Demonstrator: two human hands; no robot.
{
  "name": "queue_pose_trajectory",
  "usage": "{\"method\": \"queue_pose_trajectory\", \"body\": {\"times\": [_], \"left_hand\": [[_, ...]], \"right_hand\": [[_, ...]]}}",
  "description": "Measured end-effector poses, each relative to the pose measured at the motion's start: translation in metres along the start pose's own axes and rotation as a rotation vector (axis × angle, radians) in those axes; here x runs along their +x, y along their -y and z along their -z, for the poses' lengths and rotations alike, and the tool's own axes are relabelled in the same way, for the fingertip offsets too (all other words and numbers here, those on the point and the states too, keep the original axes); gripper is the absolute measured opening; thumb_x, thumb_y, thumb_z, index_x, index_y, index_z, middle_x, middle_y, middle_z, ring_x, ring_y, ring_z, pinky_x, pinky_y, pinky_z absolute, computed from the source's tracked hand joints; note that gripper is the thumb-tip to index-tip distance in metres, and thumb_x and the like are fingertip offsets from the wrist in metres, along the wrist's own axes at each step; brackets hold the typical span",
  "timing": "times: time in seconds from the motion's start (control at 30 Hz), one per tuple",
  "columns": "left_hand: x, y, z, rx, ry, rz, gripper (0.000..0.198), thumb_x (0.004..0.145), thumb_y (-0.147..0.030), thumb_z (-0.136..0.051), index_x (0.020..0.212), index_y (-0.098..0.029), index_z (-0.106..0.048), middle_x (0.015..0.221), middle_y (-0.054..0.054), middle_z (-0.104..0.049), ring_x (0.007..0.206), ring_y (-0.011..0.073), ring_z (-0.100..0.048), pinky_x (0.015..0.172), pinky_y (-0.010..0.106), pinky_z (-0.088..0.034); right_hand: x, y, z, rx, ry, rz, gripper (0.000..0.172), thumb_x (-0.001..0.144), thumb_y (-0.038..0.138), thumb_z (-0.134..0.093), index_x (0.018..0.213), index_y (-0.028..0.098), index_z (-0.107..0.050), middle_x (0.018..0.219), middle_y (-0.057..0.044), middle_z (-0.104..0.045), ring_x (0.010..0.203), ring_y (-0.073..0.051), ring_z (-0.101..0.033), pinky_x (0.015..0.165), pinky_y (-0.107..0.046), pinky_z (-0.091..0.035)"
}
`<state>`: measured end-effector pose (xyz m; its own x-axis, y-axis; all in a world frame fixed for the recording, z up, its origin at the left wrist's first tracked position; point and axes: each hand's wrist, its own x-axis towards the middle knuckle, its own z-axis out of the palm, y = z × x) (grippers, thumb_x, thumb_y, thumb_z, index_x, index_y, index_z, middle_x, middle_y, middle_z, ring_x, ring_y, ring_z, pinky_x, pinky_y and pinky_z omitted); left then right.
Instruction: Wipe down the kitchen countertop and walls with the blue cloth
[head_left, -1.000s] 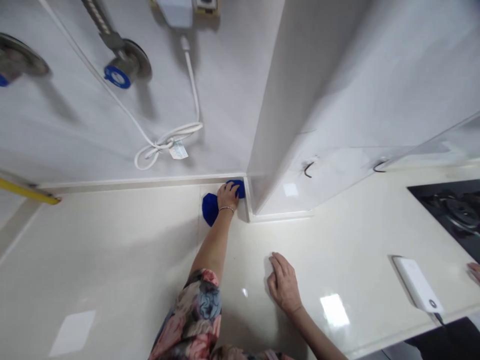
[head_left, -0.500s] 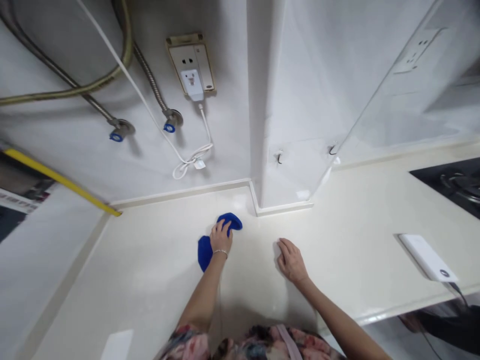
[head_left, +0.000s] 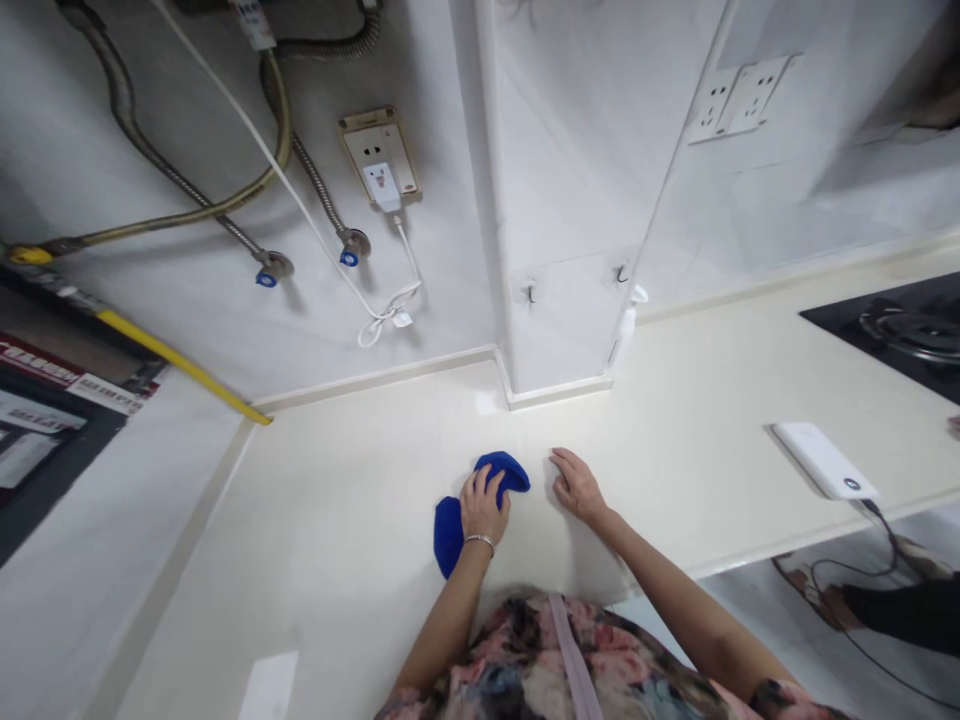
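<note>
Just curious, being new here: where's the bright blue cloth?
In the head view, the bright blue cloth lies beneath the person's left hand on the glossy cream countertop, left of their right hand.

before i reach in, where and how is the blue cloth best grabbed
Likely by the far-right flap of the blue cloth, pinched from the right, where the right hand is close but apart: that flap sticks out uncovered, while the left hand covers the cloth's middle.
</note>
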<state>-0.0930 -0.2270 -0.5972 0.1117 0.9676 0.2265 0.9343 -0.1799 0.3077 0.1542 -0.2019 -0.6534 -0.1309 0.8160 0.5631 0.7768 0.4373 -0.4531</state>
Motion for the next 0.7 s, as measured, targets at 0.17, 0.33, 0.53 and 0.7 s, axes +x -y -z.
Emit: {"method": "queue_pose_trajectory", "body": {"times": [0.17, 0.33, 0.53, 0.7], "left_hand": [[0.003, 0.002, 0.0, -0.01, -0.016, 0.015, 0.042, 0.095, -0.03, -0.057, 0.135, -0.031, -0.069, 0.15, 0.007, -0.059, 0.14, 0.0324, -0.05, 0.117, 0.055, -0.045], [0.006, -0.001, -0.001, -0.023, -0.016, 0.024, 0.041, 0.095, -0.032, -0.057, 0.134, -0.032, -0.07, 0.15, 0.006, -0.059, 0.14, 0.033, -0.049, 0.117, 0.055, -0.045], [-0.002, -0.005, 0.001, -0.018, -0.001, 0.019, 0.044, 0.096, -0.033, -0.054, 0.139, -0.03, -0.066, 0.153, 0.006, -0.056, 0.143, 0.0331, -0.046, 0.118, 0.055, -0.043], [-0.021, -0.023, -0.002, -0.037, 0.033, -0.036, 0.052, 0.091, -0.047, -0.064, 0.139, -0.028, -0.064, 0.158, 0.009, -0.05, 0.145, 0.038, -0.041, 0.119, 0.059, -0.04]], "right_hand": [[-0.05, -0.013, 0.045, -0.091, -0.123, -0.095, 0.053, 0.088, 0.015, -0.047, 0.14, 0.017, -0.055, 0.142, -0.016, -0.059, 0.134, -0.028, -0.054, 0.109, -0.055, -0.053], [-0.107, -0.041, 0.099, -0.25, -0.146, -0.239, 0.047, 0.09, 0.019, -0.049, 0.137, 0.016, -0.057, 0.138, -0.017, -0.061, 0.132, -0.031, -0.056, 0.108, -0.057, -0.053], [-0.131, -0.048, 0.11, -0.292, -0.14, -0.247, 0.045, 0.095, 0.019, -0.045, 0.138, 0.017, -0.056, 0.141, -0.016, -0.06, 0.134, -0.029, -0.055, 0.111, -0.055, -0.052], [-0.129, -0.043, 0.105, -0.316, -0.141, -0.266, 0.048, 0.096, 0.02, -0.043, 0.143, 0.017, -0.053, 0.143, -0.016, -0.059, 0.136, -0.029, -0.054, 0.113, -0.057, -0.05]]}}
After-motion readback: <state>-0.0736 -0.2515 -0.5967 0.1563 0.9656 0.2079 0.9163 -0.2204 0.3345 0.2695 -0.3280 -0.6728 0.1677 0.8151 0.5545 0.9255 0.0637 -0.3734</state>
